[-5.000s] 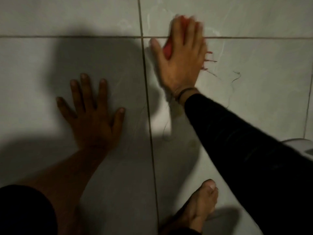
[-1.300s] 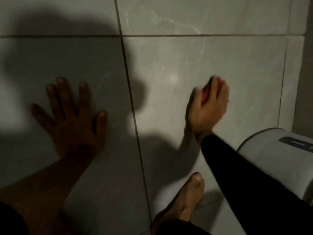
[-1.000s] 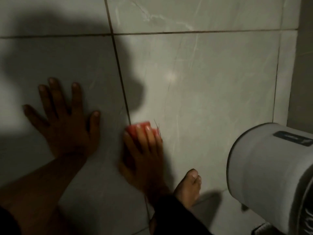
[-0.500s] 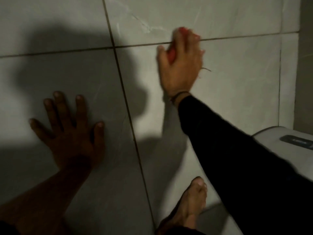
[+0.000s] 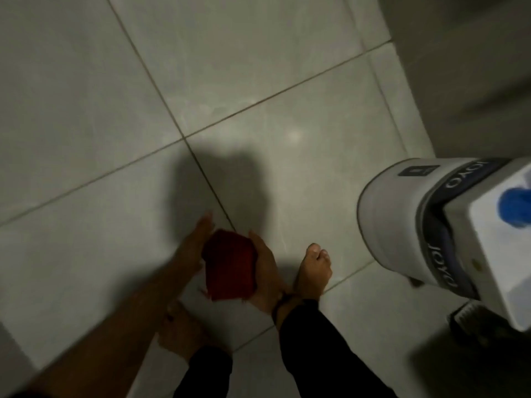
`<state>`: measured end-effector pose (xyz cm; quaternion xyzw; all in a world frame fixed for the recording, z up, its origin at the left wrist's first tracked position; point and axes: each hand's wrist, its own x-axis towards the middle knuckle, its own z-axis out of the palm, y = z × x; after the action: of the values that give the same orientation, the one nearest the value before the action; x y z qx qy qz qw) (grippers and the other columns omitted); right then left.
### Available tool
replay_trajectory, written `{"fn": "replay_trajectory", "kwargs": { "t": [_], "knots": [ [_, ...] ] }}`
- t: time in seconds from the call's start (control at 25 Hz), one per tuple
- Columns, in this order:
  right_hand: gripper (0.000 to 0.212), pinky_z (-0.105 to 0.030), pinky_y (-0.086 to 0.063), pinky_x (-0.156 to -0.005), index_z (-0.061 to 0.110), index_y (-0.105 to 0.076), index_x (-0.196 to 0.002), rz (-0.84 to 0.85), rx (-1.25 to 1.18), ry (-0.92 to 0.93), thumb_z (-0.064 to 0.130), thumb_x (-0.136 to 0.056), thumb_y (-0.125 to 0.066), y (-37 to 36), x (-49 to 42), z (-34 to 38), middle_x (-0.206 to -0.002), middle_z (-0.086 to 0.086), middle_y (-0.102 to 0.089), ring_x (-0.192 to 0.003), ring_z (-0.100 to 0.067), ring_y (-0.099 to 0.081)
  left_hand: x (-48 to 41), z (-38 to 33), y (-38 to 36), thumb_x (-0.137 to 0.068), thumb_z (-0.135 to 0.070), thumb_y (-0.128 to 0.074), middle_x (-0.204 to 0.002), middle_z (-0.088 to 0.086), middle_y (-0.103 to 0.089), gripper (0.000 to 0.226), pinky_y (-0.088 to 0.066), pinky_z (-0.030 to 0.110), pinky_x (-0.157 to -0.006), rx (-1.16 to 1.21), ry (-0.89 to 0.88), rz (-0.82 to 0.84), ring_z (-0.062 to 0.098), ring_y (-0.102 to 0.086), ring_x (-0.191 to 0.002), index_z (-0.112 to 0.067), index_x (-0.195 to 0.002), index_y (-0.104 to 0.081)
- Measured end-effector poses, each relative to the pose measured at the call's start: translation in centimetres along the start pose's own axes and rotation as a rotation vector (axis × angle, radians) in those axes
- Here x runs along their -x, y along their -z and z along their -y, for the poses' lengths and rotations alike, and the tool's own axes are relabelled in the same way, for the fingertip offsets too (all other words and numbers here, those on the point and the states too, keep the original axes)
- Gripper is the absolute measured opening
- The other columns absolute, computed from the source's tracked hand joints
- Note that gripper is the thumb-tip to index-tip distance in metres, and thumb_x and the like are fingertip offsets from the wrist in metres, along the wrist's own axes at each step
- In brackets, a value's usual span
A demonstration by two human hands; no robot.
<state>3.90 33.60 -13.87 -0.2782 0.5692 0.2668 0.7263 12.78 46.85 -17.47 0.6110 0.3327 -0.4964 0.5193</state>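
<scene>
A dark red folded cloth point(image 5: 228, 265) is held above the grey floor tiles point(image 5: 86, 110), low in the middle of the head view. My right hand point(image 5: 265, 271) lies under its right side, thumb curled over the top edge. My left hand point(image 5: 192, 248) touches the cloth's left edge with straight fingers. Both hands are off the floor.
A white appliance with a dark band and a blue knob point(image 5: 448, 225) stands at the right, close to my right foot point(image 5: 314, 268). My left foot point(image 5: 184, 331) is below the hands. A wall base point(image 5: 459, 67) runs along the upper right.
My right hand has lifted the cloth off the tile and drawn it back towards me. My left hand has left the floor and come to the cloth. The view has swung right and down.
</scene>
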Motion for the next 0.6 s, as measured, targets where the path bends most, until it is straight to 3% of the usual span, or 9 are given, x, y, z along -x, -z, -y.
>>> {"fn": "replay_trajectory", "kwargs": {
  "t": [0.08, 0.12, 0.16, 0.24, 0.28, 0.32, 0.4, 0.48, 0.6],
  "knots": [
    [0.029, -0.017, -0.065, -0.085, 0.019, -0.072, -0.111, 0.074, -0.091, -0.008, 0.042, -0.11, -0.054, 1.4, 7.1, 2.8, -0.084, 0.01, -0.088, -0.085, 0.0, -0.082, 7.0, -1.8, -3.7, -0.102, -0.048, -0.059, -0.125, -0.005, -0.073, 0.036, -0.054, 0.037, -0.091, -0.077, 0.126, 0.094, 0.017, -0.068, -0.109, -0.032, -0.133, -0.067],
    [0.012, 0.0, -0.058, -0.067, 0.028, -0.06, -0.103, 0.125, -0.151, 0.028, 0.022, -0.112, -0.055, 2.4, 10.5, 4.5, -0.066, 0.029, -0.08, -0.071, 0.019, -0.074, 9.8, -2.7, -5.4, -0.1, -0.035, -0.067, -0.119, 0.001, -0.076, 0.03, -0.057, 0.034, -0.08, -0.139, 0.115, 0.129, 0.019, -0.07, -0.103, -0.028, -0.129, -0.071],
    [0.029, 0.003, -0.055, -0.062, 0.033, -0.052, -0.104, 0.116, -0.098, 0.084, 0.005, -0.109, -0.058, 4.0, 13.7, 5.1, -0.069, 0.037, -0.077, -0.073, 0.027, -0.07, 12.1, -3.6, -7.3, -0.097, -0.017, -0.073, -0.115, 0.006, -0.077, 0.033, -0.06, 0.032, -0.073, -0.207, 0.074, 0.178, 0.022, -0.071, -0.103, -0.023, -0.129, -0.071],
    [0.067, -0.027, -0.066, -0.096, 0.027, -0.05, -0.143, -0.035, -0.075, 0.19, -0.01, -0.092, -0.073, 7.8, 17.3, 5.7, -0.137, 0.014, -0.075, -0.126, 0.0, -0.07, 15.5, -5.2, -10.9, -0.087, 0.012, -0.075, -0.111, 0.011, -0.077, 0.05, -0.063, 0.028, -0.073, -0.39, -0.031, 0.277, 0.031, -0.073, -0.111, -0.013, -0.13, -0.07],
    [0.085, -0.05, -0.06, -0.111, 0.02, -0.043, -0.155, -0.141, -0.052, 0.262, -0.015, -0.085, -0.075, 9.8, 18.8, 5.9, -0.157, -0.007, -0.058, -0.143, -0.027, -0.06, 17.0, -6.3, -13.5, -0.083, 0.018, -0.076, -0.112, 0.011, -0.077, 0.056, -0.062, 0.026, -0.078, -0.491, -0.102, 0.319, 0.031, -0.073, -0.114, -0.011, -0.129, -0.069],
    [0.084, -0.059, -0.055, -0.115, 0.014, -0.045, -0.156, -0.206, -0.061, 0.311, -0.019, -0.084, -0.072, 11.8, 20.1, 6.4, -0.158, -0.021, -0.054, -0.143, -0.044, -0.057, 18.1, -7.2, -16.5, -0.08, 0.02, -0.078, -0.11, 0.007, -0.077, 0.058, -0.061, 0.022, -0.08, -0.583, -0.162, 0.356, 0.026, -0.074, -0.111, -0.011, -0.128, -0.069],
    [0.054, -0.049, -0.061, -0.101, 0.009, -0.067, -0.135, -0.357, -0.089, 0.373, -0.019, -0.089, -0.065, 16.5, 22.1, 8.6, -0.138, -0.031, -0.07, -0.129, -0.052, -0.066, 20.0, -9.0, -23.5, -0.077, 0.017, -0.082, -0.101, -0.01, -0.079, 0.057, -0.058, 0.012, -0.077, -0.696, -0.261, 0.439, 0.006, -0.076, -0.097, -0.019, -0.119, -0.074],
    [0.04, -0.035, -0.067, -0.083, 0.012, -0.074, -0.126, -0.493, -0.152, 0.448, -0.008, -0.092, -0.07, 21.5, 23.9, 11.7, -0.124, -0.022, -0.079, -0.115, -0.038, -0.077, 21.2, -10.5, -31.4, -0.072, 0.001, -0.089, -0.088, -0.023, -0.081, 0.053, -0.056, 0.012, -0.081, -0.782, -0.363, 0.496, -0.007, -0.075, -0.088, -0.044, -0.099, -0.08],
    [0.039, -0.024, -0.067, -0.077, 0.014, -0.071, -0.133, -0.64, -0.219, 0.5, 0.003, -0.096, -0.074, 28.6, 23.8, 15.2, -0.122, -0.012, -0.08, -0.096, -0.014, -0.082, 20.2, -10.5, -41.8, -0.061, -0.036, -0.081, -0.089, -0.021, -0.079, 0.023, -0.059, 0.023, -0.092, -0.845, -0.447, 0.486, 0.002, -0.077, -0.095, -0.051, -0.077, -0.076]
  ]
}}
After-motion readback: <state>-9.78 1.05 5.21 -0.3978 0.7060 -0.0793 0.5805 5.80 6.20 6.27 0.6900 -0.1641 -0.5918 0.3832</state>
